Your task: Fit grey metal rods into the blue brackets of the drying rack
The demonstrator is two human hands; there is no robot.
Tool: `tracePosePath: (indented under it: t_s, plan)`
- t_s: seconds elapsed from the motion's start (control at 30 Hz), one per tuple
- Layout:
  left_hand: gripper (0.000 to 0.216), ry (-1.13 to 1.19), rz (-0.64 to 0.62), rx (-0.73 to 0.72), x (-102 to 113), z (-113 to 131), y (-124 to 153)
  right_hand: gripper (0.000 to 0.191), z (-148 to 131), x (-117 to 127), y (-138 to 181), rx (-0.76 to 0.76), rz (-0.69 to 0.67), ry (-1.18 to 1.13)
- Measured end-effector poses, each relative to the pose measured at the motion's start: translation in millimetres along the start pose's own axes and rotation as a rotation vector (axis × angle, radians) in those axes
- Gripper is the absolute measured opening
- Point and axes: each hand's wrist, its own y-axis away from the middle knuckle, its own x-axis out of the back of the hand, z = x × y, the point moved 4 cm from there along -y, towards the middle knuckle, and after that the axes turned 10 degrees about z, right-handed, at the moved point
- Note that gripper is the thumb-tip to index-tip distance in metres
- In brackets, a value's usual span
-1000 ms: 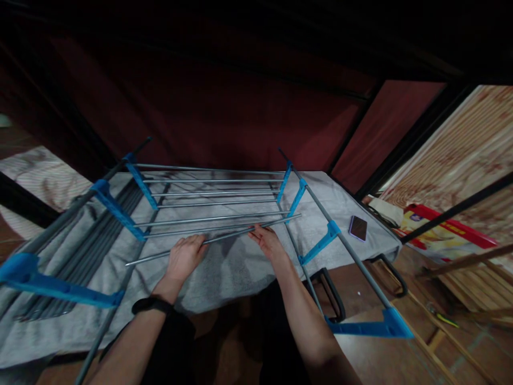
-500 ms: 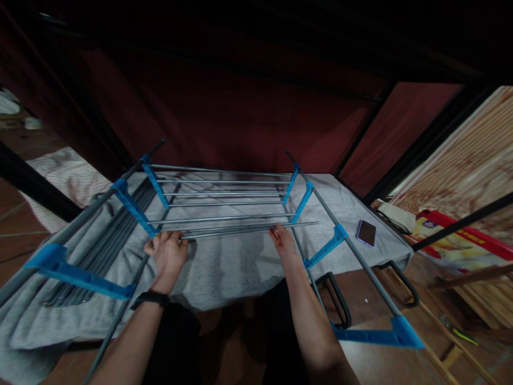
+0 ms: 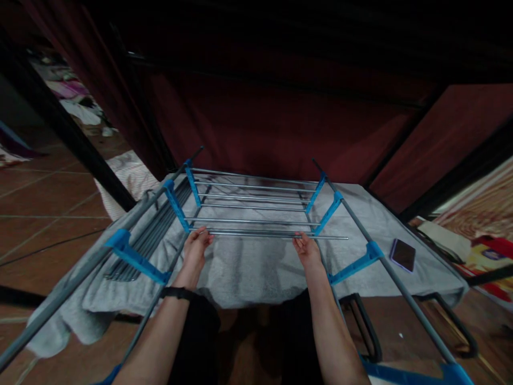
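A drying rack frame lies flat on a grey towel (image 3: 256, 267), with grey side tubes and blue plastic brackets (image 3: 173, 203). Several thin metal rods span between the brackets. My left hand (image 3: 196, 247) and my right hand (image 3: 306, 248) both grip one loose metal rod (image 3: 264, 234), which lies level in front of the near blue brackets. The left end of the rod sits by the left bracket. Its right end sticks out past the right bracket (image 3: 329, 211). A black band is on my left wrist.
A bundle of spare grey rods (image 3: 144, 248) lies on the towel at the left. A phone (image 3: 403, 254) rests on the towel at the right. Black U-shaped tubes (image 3: 364, 331) lie on the tiled floor near my right leg. A dark red wall stands behind.
The rod went from slanted to level and moved up against the near brackets. My left hand slid to its left end. My view has turned to the left.
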Motion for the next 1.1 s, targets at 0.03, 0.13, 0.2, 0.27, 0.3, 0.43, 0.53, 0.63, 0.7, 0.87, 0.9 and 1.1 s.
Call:
tracePosePath:
  t_s: [0.03, 0.13, 0.2, 0.27, 0.3, 0.43, 0.53, 0.63, 0.7, 0.87, 0.9, 1.1]
  plan:
    - [0.019, 0.052, 0.018, 0.038, 0.6, 0.9, 2.3, 0.01, 0.5, 0.1, -0.4, 0.001, -0.013, 0.006]
    - [0.017, 0.199, 0.068, 0.188, 3.5, 2.0, 6.6, 0.011, 2.7, -1.2, -1.0, 0.008, -0.068, 0.027]
    - [0.016, 0.277, 0.09, 0.275, 5.4, 2.0, 7.4, 0.014, 5.2, -2.5, -0.9, 0.005, -0.096, 0.038]
    - [0.016, 0.313, 0.091, 0.316, 6.1, 2.5, 7.2, 0.015, 7.4, -4.0, -0.3, -0.003, -0.118, 0.034]
    - [0.015, 0.32, 0.086, 0.326, 5.9, 2.7, 7.0, 0.015, 8.4, -4.6, 0.1, -0.009, -0.122, 0.029]
    - [0.016, 0.339, 0.088, 0.398, 2.4, 0.2, 6.2, 0.017, 10.2, -6.2, 2.9, -0.037, -0.126, 0.017]
    - [0.017, 0.34, 0.108, 0.453, -0.6, -4.9, 6.0, 0.019, 8.9, -7.2, 5.1, -0.045, -0.139, 0.015]
    - [0.017, 0.349, 0.118, 0.481, -1.2, -8.7, 5.6, 0.017, 9.0, -6.3, 5.3, -0.086, -0.132, 0.034]
    - [0.017, 0.363, 0.116, 0.483, 0.0, -8.7, 4.9, 0.014, 11.0, -4.4, 3.9, -0.137, -0.12, 0.064]
    - [0.021, 0.405, 0.079, 0.458, 1.5, -1.9, 3.4, 0.016, 14.4, 5.6, -4.2, -0.147, 0.004, 0.121]
    - [0.021, 0.41, 0.071, 0.451, 1.1, -0.5, 3.6, 0.017, 14.6, 6.6, -5.4, -0.13, 0.018, 0.123]
    - [0.019, 0.436, 0.035, 0.393, -2.1, 4.5, 7.2, 0.014, 13.1, 6.8, -4.2, -0.034, 0.037, 0.094]
